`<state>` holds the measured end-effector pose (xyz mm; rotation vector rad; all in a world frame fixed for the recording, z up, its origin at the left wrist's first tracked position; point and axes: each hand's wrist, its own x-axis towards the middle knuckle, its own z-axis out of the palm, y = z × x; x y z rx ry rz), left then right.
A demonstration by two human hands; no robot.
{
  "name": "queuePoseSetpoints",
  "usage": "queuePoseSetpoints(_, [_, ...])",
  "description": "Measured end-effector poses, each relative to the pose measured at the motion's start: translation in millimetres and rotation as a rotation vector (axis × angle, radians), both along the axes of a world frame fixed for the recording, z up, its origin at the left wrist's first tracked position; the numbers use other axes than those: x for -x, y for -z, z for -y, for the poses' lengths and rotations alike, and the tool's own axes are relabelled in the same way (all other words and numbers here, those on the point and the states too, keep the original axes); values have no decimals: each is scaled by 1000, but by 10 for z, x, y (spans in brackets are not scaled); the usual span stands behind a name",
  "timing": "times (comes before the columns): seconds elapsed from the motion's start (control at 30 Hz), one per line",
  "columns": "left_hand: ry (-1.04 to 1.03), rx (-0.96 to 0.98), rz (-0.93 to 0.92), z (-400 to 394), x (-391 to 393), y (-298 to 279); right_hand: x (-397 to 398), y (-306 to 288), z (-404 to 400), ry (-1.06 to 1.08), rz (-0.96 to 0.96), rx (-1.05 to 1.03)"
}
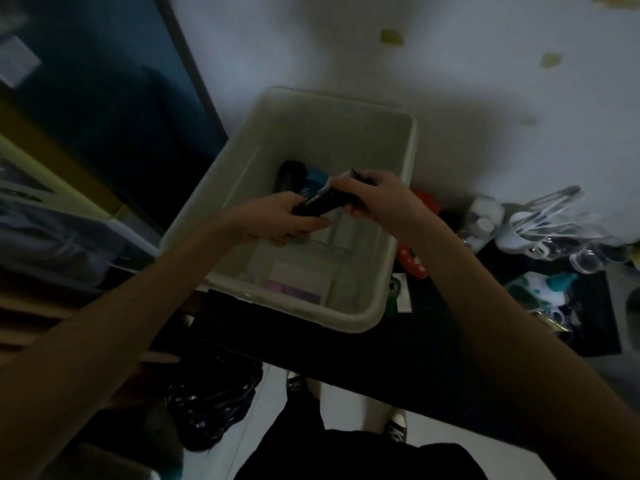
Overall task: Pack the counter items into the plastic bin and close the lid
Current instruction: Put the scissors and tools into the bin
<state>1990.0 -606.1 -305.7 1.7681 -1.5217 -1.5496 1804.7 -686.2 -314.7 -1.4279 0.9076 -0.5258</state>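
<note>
A pale plastic bin point(401, 216) stands open on a dark counter point(433, 341). Over the bin, both hands hold one long black item point(325, 199) with a light strip along it. My left hand point(277, 220) grips its near end, and my right hand point(367, 195) grips its far end. Inside the bin lie a black cylinder point(291, 174), a blue packet point(313, 183) and a purple-and-white box point(298, 284). No lid is in view.
To the right of the bin the counter holds a red item point(410, 261), a small card point(403, 292), a clear bottle point(483, 216), a cup of utensils point(540, 223) and teal-and-white things point(543, 289). A white wall rises behind. A black bag point(211, 403) sits on the floor.
</note>
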Motion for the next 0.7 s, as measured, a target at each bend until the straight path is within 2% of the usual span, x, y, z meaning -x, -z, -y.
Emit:
queuePoseSetpoints(0.13, [236, 9, 276, 157, -466, 265, -270, 52, 68, -192, -228, 11])
queuePoseSetpoints(0.27, [423, -42, 348, 317, -664, 571, -588, 232, 113, -618, -744, 323])
queuePoseSetpoints(0.33, [503, -73, 402, 412, -654, 741, -742, 484, 85, -726, -950, 343])
queuePoseSetpoints(0.4, [566, -143, 472, 483, -646, 918, -828, 736, 71, -727, -1005, 244])
queuePoseSetpoints(0.53, [624, -221, 530, 558, -696, 1208, -929, 1013, 117, -721, -962, 32])
queuePoseSetpoints(0.6, [618, -251, 531, 567, -735, 1272, -997, 1132, 126, -739, -967, 42])
queuePoseSetpoints(0.7, [565, -288, 479, 571, -767, 1350, -1047, 1318, 120, -783, -1022, 192])
